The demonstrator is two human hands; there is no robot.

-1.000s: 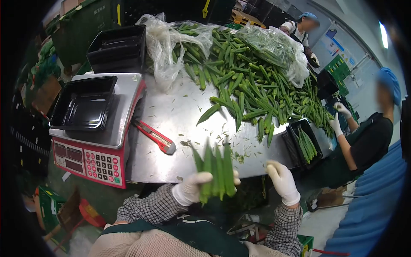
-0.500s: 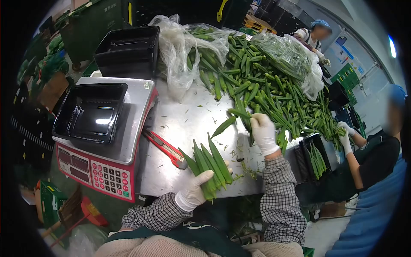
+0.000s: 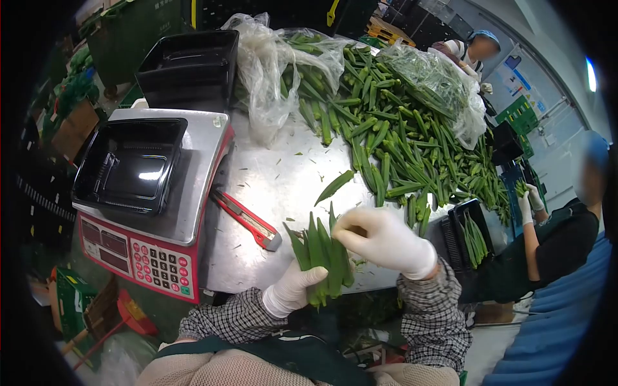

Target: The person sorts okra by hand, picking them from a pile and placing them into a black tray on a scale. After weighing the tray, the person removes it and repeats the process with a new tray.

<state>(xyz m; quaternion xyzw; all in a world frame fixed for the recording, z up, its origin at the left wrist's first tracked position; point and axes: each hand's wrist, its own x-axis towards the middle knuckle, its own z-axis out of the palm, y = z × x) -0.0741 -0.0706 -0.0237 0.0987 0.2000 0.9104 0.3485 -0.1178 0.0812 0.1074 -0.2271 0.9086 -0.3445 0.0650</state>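
Observation:
A bunch of several green okra pods [image 3: 315, 260] rests in my gloved left hand [image 3: 290, 293], tips pointing away from me, with the thumb closed over the near ends. My gloved right hand [image 3: 386, 244] is at the bunch's right side, fingers pinched on an okra pod whose tip shows just past the fingertips; the hand hides part of it. One loose okra pod [image 3: 334, 187] lies on the metal table [image 3: 257, 186] beyond my hands. A red box cutter [image 3: 248, 220] lies to the left of the bunch.
On the left, a red scale [image 3: 138, 248] carries a black tray [image 3: 132, 167]; stacked black trays [image 3: 190, 71] stand behind. An okra heap [image 3: 412, 141] with plastic bags [image 3: 264, 83] covers the back. At right, a co-worker [image 3: 553, 238] works near a black tray holding okra [image 3: 475, 238].
My right hand has come from the heap's edge toward me and left, to the bunch, bringing an okra pod. The left hand still holds the bunch. The co-worker's hands have risen slightly.

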